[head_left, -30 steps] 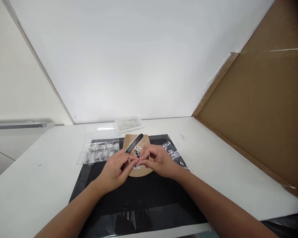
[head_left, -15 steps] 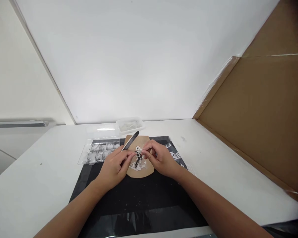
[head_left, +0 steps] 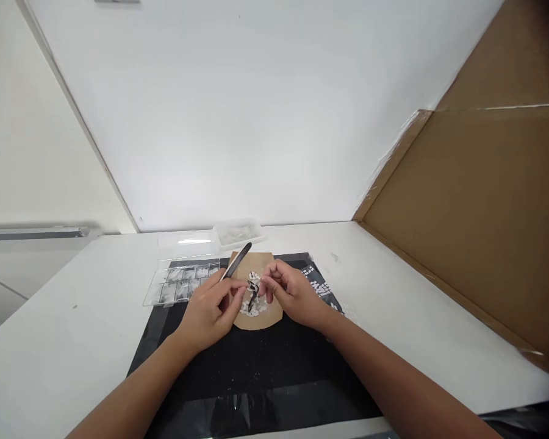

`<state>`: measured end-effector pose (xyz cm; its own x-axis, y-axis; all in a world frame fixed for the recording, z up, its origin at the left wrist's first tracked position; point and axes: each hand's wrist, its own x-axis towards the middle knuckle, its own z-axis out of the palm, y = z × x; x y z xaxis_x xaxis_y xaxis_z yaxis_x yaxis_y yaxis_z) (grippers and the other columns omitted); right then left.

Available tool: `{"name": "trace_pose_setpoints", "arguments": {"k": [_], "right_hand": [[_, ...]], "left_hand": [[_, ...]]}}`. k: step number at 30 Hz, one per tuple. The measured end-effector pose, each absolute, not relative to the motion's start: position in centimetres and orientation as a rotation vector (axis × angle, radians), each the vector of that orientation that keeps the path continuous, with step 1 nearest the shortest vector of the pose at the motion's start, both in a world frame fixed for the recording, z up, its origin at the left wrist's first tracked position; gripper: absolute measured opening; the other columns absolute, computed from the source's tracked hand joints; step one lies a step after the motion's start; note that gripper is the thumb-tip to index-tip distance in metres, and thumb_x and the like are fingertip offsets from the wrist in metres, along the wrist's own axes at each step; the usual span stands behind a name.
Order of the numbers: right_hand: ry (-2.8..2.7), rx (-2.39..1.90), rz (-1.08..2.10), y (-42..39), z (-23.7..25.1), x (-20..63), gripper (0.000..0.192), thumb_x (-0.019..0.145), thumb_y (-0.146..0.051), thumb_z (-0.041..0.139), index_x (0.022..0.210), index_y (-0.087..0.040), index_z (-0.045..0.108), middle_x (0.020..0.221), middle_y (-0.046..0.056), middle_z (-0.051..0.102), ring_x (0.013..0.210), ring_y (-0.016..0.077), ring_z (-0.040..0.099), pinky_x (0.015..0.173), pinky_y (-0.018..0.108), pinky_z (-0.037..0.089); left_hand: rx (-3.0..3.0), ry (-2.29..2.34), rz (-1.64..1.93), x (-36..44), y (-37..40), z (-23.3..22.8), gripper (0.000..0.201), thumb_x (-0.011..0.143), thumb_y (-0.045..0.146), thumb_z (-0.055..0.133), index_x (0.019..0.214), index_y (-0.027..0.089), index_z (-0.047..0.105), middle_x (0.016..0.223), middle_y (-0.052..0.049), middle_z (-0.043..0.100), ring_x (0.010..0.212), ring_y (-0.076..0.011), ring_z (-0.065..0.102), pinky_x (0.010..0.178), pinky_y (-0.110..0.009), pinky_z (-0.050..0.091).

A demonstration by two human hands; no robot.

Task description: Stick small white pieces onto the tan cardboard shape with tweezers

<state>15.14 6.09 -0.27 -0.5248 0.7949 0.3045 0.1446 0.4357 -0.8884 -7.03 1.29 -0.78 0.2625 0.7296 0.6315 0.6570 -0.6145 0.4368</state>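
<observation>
Head view, looking down on a black mat (head_left: 256, 360) over a white table (head_left: 46, 341). Left hand (head_left: 208, 311) closed around a dark nail file (head_left: 238, 260), long axis slanting up and away to the right, tip over a tan paper piece (head_left: 268, 317). Right hand (head_left: 293, 296) just right of it, fingertips pinched on something too small to name, above a heap of white nail tips (head_left: 251, 305). File nearer the left hand; clear divided box (head_left: 178, 286) off to the left.
</observation>
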Motion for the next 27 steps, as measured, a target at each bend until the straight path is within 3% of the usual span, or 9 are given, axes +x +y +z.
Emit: {"name": "trace_pose_setpoints", "arguments": {"k": [6, 16, 27], "right_hand": [[-1.69, -0.696, 1.276, 5.8, -0.7, 14.5, 0.028, 0.093, -0.044, 0.069, 0.085, -0.02, 0.059, 0.079, 0.0, 0.062, 0.061, 0.0104, 0.058, 0.059, 0.024, 0.05], [-1.606, -0.537, 1.485, 5.5, -1.0, 14.1, 0.022, 0.088, -0.035, 0.076, 0.082, -0.018, 0.063, 0.081, 0.001, 0.07, 0.059, 0.0088, 0.061, 0.059, 0.024, 0.05], [-1.616, -0.44, 1.728, 5.4, 0.0, 14.6, 0.024, 0.09, -0.035, 0.074, 0.079, -0.016, 0.063, 0.083, 0.001, 0.066, 0.068, 0.0088, 0.06, 0.067, 0.024, 0.049]], "left_hand": [[2.277, 1.3, 1.283, -6.3, 0.8, -0.3, 0.014, 0.094, 0.027, 0.064, 0.104, 0.022, 0.072, 0.062, 0.003, 0.057, 0.059, -0.0129, 0.052, 0.061, -0.026, 0.046], [2.052, 1.226, 1.22, -6.2, 0.5, -0.3, 0.013, 0.094, 0.033, 0.066, 0.099, 0.022, 0.072, 0.056, 0.005, 0.059, 0.052, -0.0107, 0.057, 0.06, -0.025, 0.045], [2.075, 1.146, 1.025, -6.0, -0.2, 1.2, 0.016, 0.102, 0.03, 0.052, 0.094, 0.022, 0.063, 0.053, 0.008, 0.058, 0.056, -0.0111, 0.056, 0.081, -0.029, 0.044]]}}
